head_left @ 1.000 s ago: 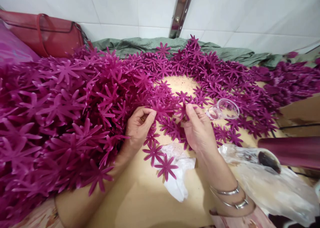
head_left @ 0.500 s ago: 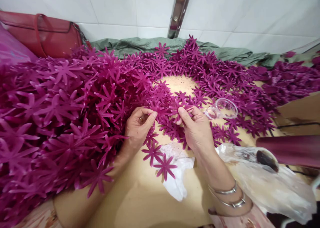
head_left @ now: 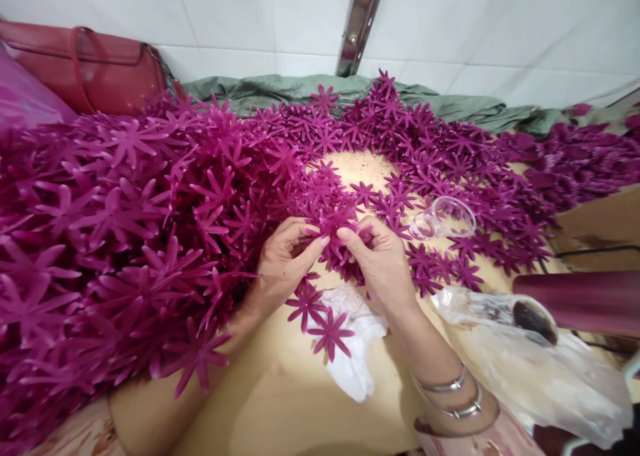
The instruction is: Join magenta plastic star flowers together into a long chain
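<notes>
The heap of magenta star-shaped flower pieces (head_left: 115,213) lies against your left forearm, presumably for a short reach. Your left hand (head_left: 287,253) pinches the held star flower (head_left: 336,223) between thumb and fingers, above the bench (head_left: 273,389) and near 2 loose flowers (head_left: 331,336). Your right hand (head_left: 381,259) pinches from the opposite side; the 2 grips face each other, likely to hold the petals steady. Whether they grasp 1 layer or 2 cannot be told. Further right, the clear plastic cup (head_left: 436,224) lies tipped, apart from your fingers.
</notes>
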Tool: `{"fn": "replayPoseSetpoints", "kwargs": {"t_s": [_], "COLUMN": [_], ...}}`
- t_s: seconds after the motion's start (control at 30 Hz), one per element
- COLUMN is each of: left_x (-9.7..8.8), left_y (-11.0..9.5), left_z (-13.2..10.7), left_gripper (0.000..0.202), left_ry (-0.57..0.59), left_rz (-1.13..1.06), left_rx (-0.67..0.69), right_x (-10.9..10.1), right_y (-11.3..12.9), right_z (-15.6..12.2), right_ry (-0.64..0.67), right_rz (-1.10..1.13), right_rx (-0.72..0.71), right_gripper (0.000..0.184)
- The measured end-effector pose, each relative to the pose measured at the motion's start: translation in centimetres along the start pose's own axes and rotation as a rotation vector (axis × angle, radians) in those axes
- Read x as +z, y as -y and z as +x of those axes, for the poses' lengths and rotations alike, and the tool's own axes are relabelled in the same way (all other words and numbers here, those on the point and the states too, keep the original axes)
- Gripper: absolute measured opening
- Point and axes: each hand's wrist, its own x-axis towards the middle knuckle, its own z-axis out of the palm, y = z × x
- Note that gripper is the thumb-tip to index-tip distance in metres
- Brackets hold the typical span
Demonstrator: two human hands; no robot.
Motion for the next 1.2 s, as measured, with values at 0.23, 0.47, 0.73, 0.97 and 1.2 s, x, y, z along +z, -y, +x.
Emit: {"fn": "replayPoseSetpoints", "kwargs": {"t_s": [0.23, 0.47, 0.73, 0.97, 1.2], "left_x": [-0.1, -0.6, -0.8, -0.4, 0.6], "left_y": [0.8, -0.6, -0.4, -0.9, -0.9], "left_z": [0.4, -0.6, -0.8, -1.5, -0.8], "left_gripper": [0.012, 0.042, 0.040, 0.023, 0.046], "left_ry": [-0.178, -0.072, -0.260, 0.018, 0.011], "left_rz": [-0.003, 0.000, 0.134, 0.062, -0.390], "left_rx": [-0.029, 0.039, 0.289, 0.247, -0.136], "right_x": [-0.8, -1.0, -0.7, -0.9, -0.4], "right_y": [-0.7, -0.7, -0.5, -0.1, 0.4], "right_z": [0.7, 0.8, 0.8, 0.6, -0.1], "right_ry": [0.014, -0.116, -0.055, -0.234, -0.012], "right_rz": [0.186, 0.103, -0.196, -0.329, -0.358], "right_rx": [0.051, -0.011, -0.194, -0.354, -0.457], "right_gripper": [0.024, 0.033, 0.030, 0.025, 0.033]}}
